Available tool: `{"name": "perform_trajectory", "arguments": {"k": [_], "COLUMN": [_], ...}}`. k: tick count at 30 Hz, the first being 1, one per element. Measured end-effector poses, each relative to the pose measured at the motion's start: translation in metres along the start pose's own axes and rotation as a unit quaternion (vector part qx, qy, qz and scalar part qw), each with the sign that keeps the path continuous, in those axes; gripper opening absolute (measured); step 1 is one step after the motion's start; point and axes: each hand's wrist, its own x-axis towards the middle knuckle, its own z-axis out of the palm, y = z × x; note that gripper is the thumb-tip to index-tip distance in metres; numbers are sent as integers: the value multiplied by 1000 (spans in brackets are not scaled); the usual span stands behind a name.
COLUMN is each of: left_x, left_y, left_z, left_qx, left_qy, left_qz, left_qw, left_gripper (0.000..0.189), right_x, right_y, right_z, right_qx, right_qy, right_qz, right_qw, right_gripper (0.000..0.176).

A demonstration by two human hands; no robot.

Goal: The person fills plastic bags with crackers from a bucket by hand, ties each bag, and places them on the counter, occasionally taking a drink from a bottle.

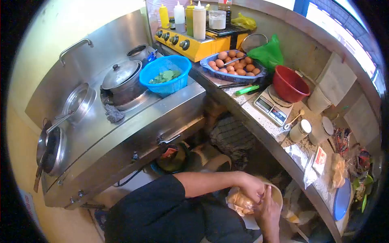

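Observation:
Both hands are close together at the lower centre, over a pale round container (276,195). My left hand (252,187) reaches in from the left with its fingers curled down at the mouth of a clear plastic bag of orange-tan food pieces (240,201). From below, my right hand (268,208) comes up beside the bag, its fingers bent against the bag's edge and near the left fingertips. What exactly the fingertips pinch is too small to make out.
A steel stove holds a lidded pot (120,75), pans and a blue basket of leaves (165,87). On the counter are a basket of eggs (231,75), a scale (270,107), a red bowl (290,84), a white-lidded jar (300,130) and a blue lid (342,199).

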Motion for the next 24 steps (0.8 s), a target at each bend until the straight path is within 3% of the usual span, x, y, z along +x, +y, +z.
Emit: {"name": "perform_trajectory", "arguments": {"k": [1, 3, 4, 5, 6, 7, 10, 13, 15, 16, 17, 19, 21, 23, 24], "left_x": [-1, -11, -14, -18, -24, -32, -58, -59, -39, -35, -9, 8, 7, 2, -5], "left_y": [-1, -5, -12, -23, -35, -38, -66, -70, -45, -15, -40, -21, -19, -19, -11], "left_z": [1, -3, -8, -11, -12, -17, -17, 16, 48, 47, 76, 95, 90, 84, 72], "left_qx": [0, -78, -40, -41, -58, -75, -217, -301, -222, -293, -288, -405, -412, -494, -509], "left_qy": [-3, 71, 62, 57, 130, 203, 181, 78, 145, 138, 99, 290, 278, 189, 154], "left_qz": [3, 26, 22, 24, 12, 1, -187, -149, -65, -52, 1, 109, 114, 90, 77], "left_qw": [1000, 994, 997, 997, 990, 976, 941, 939, 962, 945, 953, 860, 860, 844, 844], "left_gripper": [35, 39, 46, 46, 44, 43, 38, 42, 48, 56, 66, 67, 67, 64, 59], "right_x": [-1, -2, -3, -3, -3, -1, 2, 10, 7, 15, 18, 16, 14, 9, 5], "right_y": [5, 17, 19, 21, 21, 21, 30, 30, 36, 18, 6, 1, 7, 14, 16], "right_z": [3, 9, 11, 12, 13, 12, 11, 12, 27, 21, 17, 24, 30, 34, 37], "right_qx": [-1, -39, -39, -48, -58, -57, 75, 194, 163, 120, 78, 95, 107, 214, 233], "right_qy": [0, -84, -84, -96, -108, -107, -39, -7, -1, -65, -128, -109, -91, -51, 15], "right_qz": [4, 8, 13, 48, 81, 83, 197, 205, 182, 169, 154, 124, 93, -59, -97], "right_qw": [1000, 996, 996, 993, 989, 989, 977, 959, 970, 976, 977, 982, 986, 974, 967], "right_gripper": [74, 55, 55, 38, 21, 21, 20, 20, 21, 17, 13, 11, 9, 9, 7]}}
